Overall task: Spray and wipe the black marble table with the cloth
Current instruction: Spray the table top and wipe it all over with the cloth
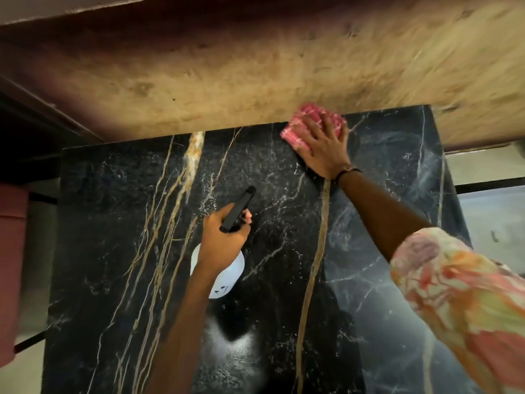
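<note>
Black marble table (369, 294), veined in gold and white, butts against a rough tan wall (255, 66). Her right hand (324, 143) lies spread flat on the pink cloth (301, 120), pressing it into the far edge to wipe. Left hand (224, 237) grips the spray bottle (227, 268), nozzle aimed forward, ready for the next squirt.

No text, brand or number can be read anywhere. The white spray bottle (227, 275), just below the grip of the left hand (224, 237) on its neck, carries a few small dark marks, too blurred to make out.
</note>
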A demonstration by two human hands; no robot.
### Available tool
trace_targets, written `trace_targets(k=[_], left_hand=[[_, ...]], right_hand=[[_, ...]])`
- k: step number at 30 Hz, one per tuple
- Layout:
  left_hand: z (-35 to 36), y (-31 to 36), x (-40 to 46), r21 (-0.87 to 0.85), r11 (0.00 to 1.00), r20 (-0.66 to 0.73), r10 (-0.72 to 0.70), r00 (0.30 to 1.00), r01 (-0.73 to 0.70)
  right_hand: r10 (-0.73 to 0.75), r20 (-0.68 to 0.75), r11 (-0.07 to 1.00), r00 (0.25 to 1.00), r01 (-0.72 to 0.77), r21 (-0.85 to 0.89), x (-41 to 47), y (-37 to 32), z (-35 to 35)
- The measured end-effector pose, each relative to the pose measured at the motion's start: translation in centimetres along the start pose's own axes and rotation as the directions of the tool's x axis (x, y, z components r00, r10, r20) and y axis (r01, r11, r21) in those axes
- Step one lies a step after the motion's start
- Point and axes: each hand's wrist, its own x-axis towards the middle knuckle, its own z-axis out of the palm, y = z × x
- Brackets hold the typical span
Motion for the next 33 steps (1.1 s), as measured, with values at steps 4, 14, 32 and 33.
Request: trace_targets(k=[4,14,32,33], left_hand=[[2.7,1.1,0.1,-0.015,1.0,-0.001,-0.018,1.0,0.018],[8.1,3.4,0.3,-0.024,0.999,-0.001,-0.031,1.0,0.031],[11.4,3.7,-2.6,-0.018,0.993,-0.037,-0.113,0.993,0.113],[11.4,3.8,-2.8,-0.015,0.994,-0.039,-0.112,0.993,0.111]], right_hand=[[-0.263,-0.002,0.964,0.965,0.263,-0.038,-1.5,-1.8,1.1],[-0.176,-0.007,0.983,0.984,0.176,-0.052,-6.6,12.7,-0.4],[-0.314,-0.001,0.945,0.949,0.312,-0.098,-10.9,15.9,0.2],[-0.255,0.008,0.964,0.967,0.255,-0.075,-10.1,15.8,-0.2]])
